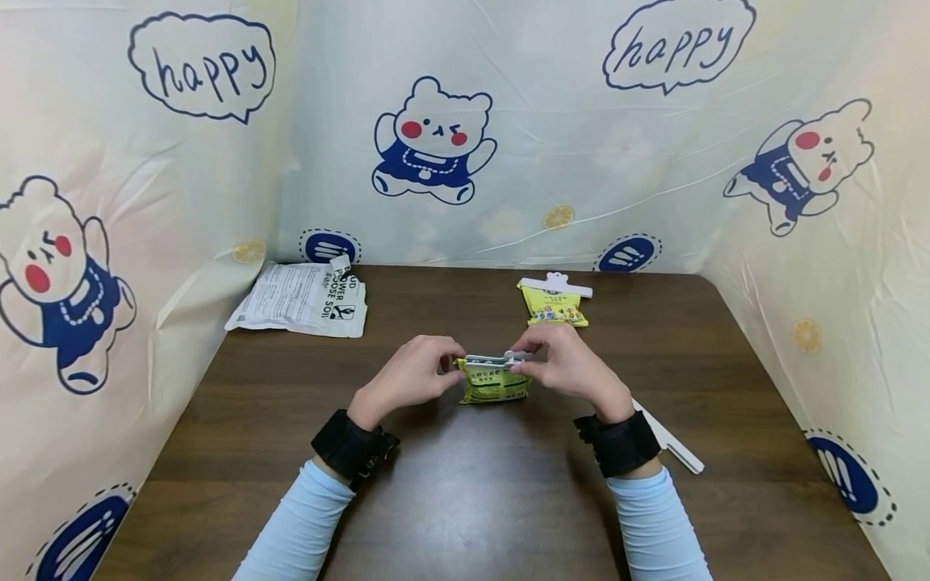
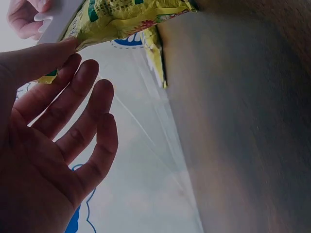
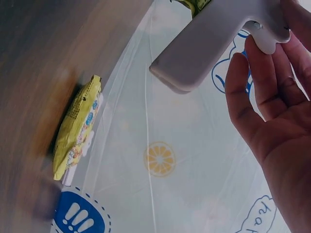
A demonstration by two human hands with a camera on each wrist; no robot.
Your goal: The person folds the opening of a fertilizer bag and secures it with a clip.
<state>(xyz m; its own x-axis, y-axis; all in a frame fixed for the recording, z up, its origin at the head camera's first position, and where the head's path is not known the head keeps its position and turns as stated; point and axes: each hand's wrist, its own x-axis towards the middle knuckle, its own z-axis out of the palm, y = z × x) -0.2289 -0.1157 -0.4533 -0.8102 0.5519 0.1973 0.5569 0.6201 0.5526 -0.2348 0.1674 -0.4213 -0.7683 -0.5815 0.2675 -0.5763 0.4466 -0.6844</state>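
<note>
A small yellow-green packet (image 1: 496, 386) is held up over the middle of the table, its top edge in a white sealing clip (image 1: 479, 361). My left hand (image 1: 414, 373) pinches the packet's left corner between thumb and forefinger; in the left wrist view the other fingers are spread loosely below the packet (image 2: 126, 20). On the other side, my right hand (image 1: 570, 367) pinches the clip's handle. The clip's broad bar (image 3: 199, 51) shows large in the right wrist view, with fingertips at its rounded lever. Most of the packet is out of that view.
Behind my right hand lies another yellow packet (image 1: 552, 307) with a white clip (image 1: 556, 285) across its top. A white printed soil bag (image 1: 301, 298) lies at the back left. One long white strip (image 1: 676, 444) lies partly under my right wrist. Printed curtains (image 1: 327, 145) surround the brown table (image 1: 465, 500).
</note>
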